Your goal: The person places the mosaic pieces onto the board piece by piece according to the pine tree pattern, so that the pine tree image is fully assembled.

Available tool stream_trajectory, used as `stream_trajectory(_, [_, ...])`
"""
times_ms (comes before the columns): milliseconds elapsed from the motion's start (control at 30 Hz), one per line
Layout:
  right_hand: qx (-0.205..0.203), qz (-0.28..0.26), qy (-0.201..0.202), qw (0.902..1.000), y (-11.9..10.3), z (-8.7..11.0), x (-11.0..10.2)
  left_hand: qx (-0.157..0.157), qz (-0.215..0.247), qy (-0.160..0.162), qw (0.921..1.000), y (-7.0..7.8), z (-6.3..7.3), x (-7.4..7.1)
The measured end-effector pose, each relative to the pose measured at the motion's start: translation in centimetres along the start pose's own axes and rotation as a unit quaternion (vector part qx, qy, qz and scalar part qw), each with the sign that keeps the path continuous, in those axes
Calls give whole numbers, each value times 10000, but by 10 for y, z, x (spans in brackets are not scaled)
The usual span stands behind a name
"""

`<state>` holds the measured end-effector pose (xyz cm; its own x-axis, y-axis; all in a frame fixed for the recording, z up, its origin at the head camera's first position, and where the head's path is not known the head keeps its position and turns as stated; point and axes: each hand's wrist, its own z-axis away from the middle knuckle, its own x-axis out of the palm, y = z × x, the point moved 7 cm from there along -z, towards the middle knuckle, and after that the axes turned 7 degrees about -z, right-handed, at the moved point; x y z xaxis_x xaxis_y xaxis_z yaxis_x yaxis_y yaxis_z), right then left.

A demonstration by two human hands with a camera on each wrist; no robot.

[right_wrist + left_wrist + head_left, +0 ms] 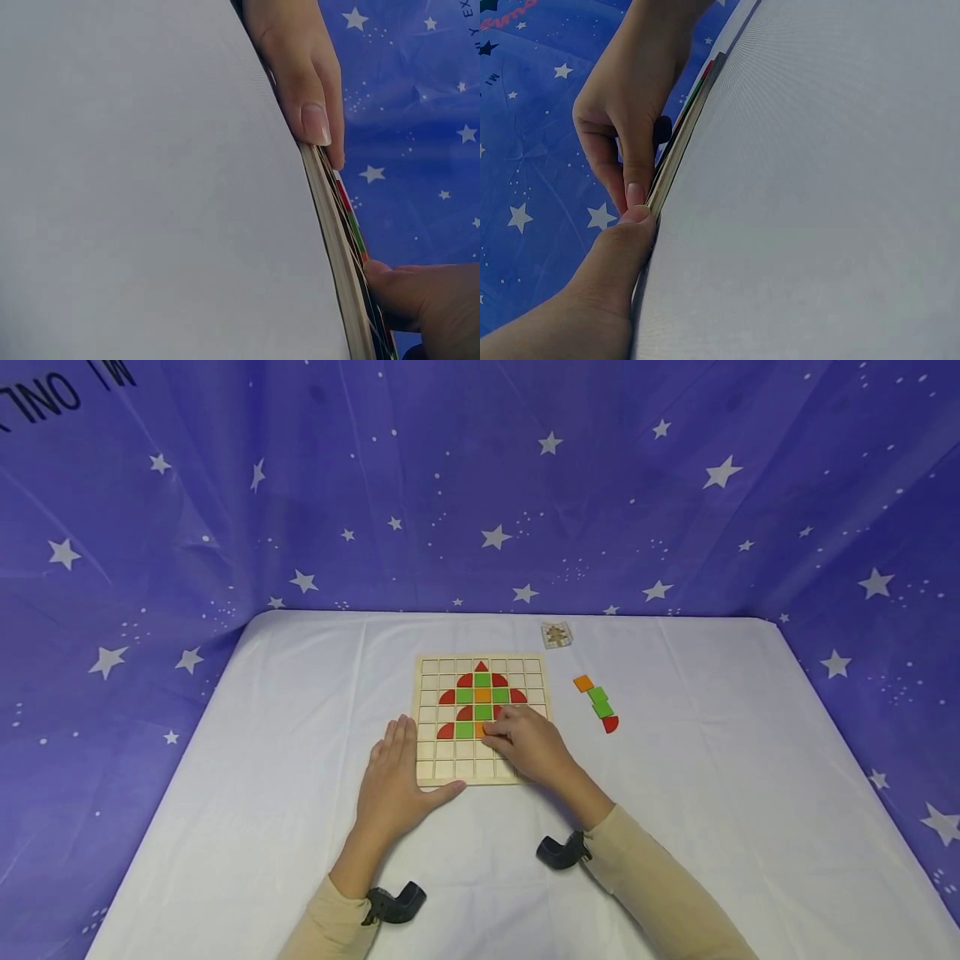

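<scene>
A square wooden grid board [444, 770] lies on the white table, carrying red, green and orange tiles set out in a tree shape. My left hand [393, 785] steadies it, straight fingers along its left side and thumb at its near edge. In the right wrist view, the left thumb [313, 120] rests against the board's rim. Over the lower middle of the grid, my right hand [534, 746] pinches an orange square tile [480, 730] between thumb and curled fingers. That hand covers the tile's right part and the cells beside it.
Right of the board lie loose tiles: an orange square [583, 683], two green squares [602, 708] and a red quarter-round [611, 724]. A small picture card [557, 635] with a tree pattern sits near the far edge. A starred purple curtain [450, 485] hangs behind the table.
</scene>
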<state>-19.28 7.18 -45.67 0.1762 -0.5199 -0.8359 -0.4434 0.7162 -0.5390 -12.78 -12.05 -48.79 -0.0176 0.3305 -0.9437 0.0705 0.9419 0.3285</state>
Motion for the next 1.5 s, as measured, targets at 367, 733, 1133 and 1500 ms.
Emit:
stream_trajectory(367, [411,-212,466,9978,43,22,-34,-17,41,-68,10000,0,0,1])
stream_trajectory(733, [1208,427,1538,9798,117,48,-82,-21,48,-75,10000,-1,1,-2])
stream_trajectory(1133, [1972,509,1539,9669,141,51,-86,-19,95,-133,9999,0,1,-1])
stream_trajectory(1500, [1777,342,1814,9666,135,48,-85,-19,76,-102,9999,0,1,-2])
